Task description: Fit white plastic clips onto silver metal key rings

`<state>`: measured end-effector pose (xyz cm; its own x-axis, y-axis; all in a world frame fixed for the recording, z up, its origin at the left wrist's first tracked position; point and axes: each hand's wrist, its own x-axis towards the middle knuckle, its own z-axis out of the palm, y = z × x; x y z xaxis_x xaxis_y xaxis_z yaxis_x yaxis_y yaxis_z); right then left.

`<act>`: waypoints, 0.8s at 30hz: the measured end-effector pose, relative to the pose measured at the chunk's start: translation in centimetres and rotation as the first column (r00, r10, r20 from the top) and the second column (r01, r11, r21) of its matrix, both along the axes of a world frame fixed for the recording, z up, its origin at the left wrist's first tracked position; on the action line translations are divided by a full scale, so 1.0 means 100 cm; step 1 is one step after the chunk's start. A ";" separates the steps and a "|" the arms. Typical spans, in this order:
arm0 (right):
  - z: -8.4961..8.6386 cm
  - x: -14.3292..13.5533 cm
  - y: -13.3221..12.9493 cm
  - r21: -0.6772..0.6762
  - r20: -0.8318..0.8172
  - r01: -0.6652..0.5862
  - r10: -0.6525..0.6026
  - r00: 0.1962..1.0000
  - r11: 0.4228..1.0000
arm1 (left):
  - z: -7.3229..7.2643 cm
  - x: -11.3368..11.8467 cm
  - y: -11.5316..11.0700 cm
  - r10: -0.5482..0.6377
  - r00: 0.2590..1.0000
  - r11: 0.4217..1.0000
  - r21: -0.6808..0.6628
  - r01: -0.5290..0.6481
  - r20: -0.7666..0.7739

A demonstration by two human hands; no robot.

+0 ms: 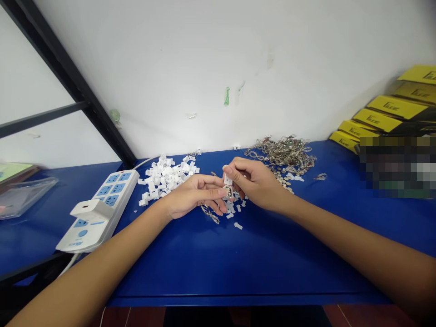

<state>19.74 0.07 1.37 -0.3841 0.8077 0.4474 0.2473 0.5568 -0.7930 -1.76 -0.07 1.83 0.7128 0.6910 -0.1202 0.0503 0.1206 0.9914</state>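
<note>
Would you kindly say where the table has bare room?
Between the forearms, the blue table is bare from front edge to the white tabs near the left hand; also between right forearm and wire loop. Crowded: white casings and power strip leftward, tangled wires behind the right hand.

White power strip [114, 193] at left, yellow boxes [391, 106] at right

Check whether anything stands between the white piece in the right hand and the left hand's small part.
Nothing visible does: the right hand holds the white piece close by the small part in the left hand; whether they touch is unclear. Loose white bits lie on the blue table.
</note>
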 end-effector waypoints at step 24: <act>-0.006 0.025 0.024 -0.104 0.512 -0.044 0.091 0.854 0.994 | -0.002 0.005 0.003 0.250 0.966 0.965 -0.103 -0.243 0.065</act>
